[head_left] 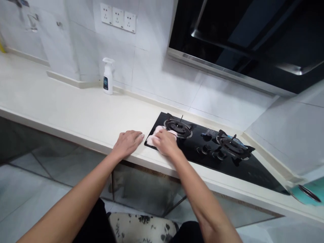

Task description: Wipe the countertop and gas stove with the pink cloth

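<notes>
The person's right hand (165, 141) is grasping a pale pink cloth (151, 140) from above, its fingers curling over the folds and pressing them down on the black glass cooktop (227, 172). The cloth is lying mostly beneath the fingers and beyond the fingertips: one bunched part is showing on the left of the hand, reaching toward the cooktop's left edge, another is rising past the fingertips, and a small fold is peeking out on the right, near the left burner (178, 126). The palm is covering the rest, so how much cloth is gathering inside the grip cannot be told.

The left hand (128, 142) is resting palm down on the cream countertop (76, 108), just beside the cooktop's left edge. Its fingers are lying loosely extended and pointing toward the cloth, apart from it; this hand is gripping nothing that shows.

Farther right on the glass, two control knobs (219, 155) are sitting between the cloth and the right burner (233, 144). A white spray bottle (108, 77) is standing upright near the wall, well apart from both hands. A dark range hood (243, 37) is hanging above the cooktop.
</notes>
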`<state>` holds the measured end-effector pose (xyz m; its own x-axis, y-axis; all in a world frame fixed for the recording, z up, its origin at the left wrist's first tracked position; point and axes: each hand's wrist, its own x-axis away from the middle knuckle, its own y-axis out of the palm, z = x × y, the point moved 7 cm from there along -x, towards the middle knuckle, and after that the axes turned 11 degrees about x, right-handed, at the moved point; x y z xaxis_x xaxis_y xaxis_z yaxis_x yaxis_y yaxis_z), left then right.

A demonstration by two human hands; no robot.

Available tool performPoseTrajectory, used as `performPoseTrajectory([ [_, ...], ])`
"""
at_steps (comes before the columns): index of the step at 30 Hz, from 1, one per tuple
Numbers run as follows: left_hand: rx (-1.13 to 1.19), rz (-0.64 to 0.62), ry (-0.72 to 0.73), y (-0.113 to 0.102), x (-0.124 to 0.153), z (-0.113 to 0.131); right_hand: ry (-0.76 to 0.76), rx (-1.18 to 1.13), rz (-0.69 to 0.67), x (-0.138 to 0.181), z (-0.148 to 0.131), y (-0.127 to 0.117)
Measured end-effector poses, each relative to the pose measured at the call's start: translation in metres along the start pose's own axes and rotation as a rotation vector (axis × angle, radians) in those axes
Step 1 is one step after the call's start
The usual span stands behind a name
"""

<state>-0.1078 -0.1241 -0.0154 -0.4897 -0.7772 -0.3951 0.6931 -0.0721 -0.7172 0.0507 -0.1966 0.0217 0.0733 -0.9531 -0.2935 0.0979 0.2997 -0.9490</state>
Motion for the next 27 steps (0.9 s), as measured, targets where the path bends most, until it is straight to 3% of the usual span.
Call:
performPoseTrajectory([
  [5,0.192,0.088,-0.143,-0.01,-0.008,-0.024,-0.211,-0.015,0.095,0.007,-0.07,0.011],
  [7,0.234,0.108,-0.171,-0.011,-0.01,-0.031,-0.297,-0.035,0.169,0.024,-0.079,0.009],
  [9,0.223,0.099,-0.186,-0.011,-0.012,-0.034,-0.293,-0.074,0.216,0.042,-0.069,0.006],
  [12,0.139,0.055,-0.19,-0.009,-0.013,-0.034,-0.181,-0.12,0.243,0.07,-0.028,0.003],
  [16,0.067,-0.004,-0.15,-0.009,-0.013,-0.025,0.035,-0.098,0.271,0.123,0.048,0.002],
  [23,0.049,-0.007,-0.165,-0.009,-0.012,-0.017,0.56,0.145,0.16,0.264,0.198,0.0],
  [27,0.027,-0.004,-0.139,-0.005,-0.013,-0.018,0.737,0.242,0.137,0.338,0.272,-0.004],
])
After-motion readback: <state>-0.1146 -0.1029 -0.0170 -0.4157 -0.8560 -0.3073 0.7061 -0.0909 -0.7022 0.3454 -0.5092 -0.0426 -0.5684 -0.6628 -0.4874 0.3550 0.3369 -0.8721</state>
